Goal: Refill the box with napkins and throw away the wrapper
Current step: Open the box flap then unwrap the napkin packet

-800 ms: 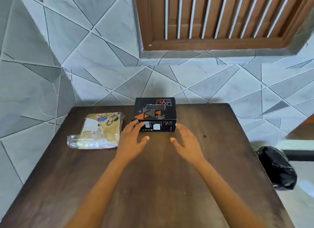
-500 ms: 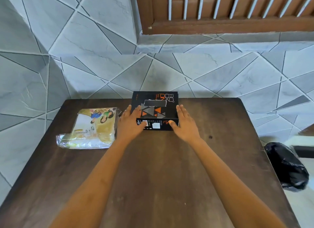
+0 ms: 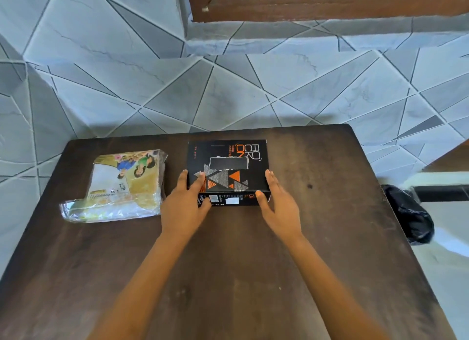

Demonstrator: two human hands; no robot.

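A black box (image 3: 229, 166) with orange and grey triangles and a slot in its lid lies flat on the dark wooden table (image 3: 228, 263), near the far edge. My left hand (image 3: 186, 205) grips its near left corner, fingers over the lid and thumb on the front face. On the near right corner my right hand (image 3: 278, 204) holds it the same way. Left of the box lies a napkin pack (image 3: 119, 187) in a clear printed wrapper, untouched.
A black bin bag (image 3: 408, 215) sits on the floor just past the table's right edge. Grey tiled walls close off the far and left sides, and a wooden window frame (image 3: 330, 5) hangs above.
Both hands reached forward from the table's middle and closed on the near corners of the box. The view tilted down.
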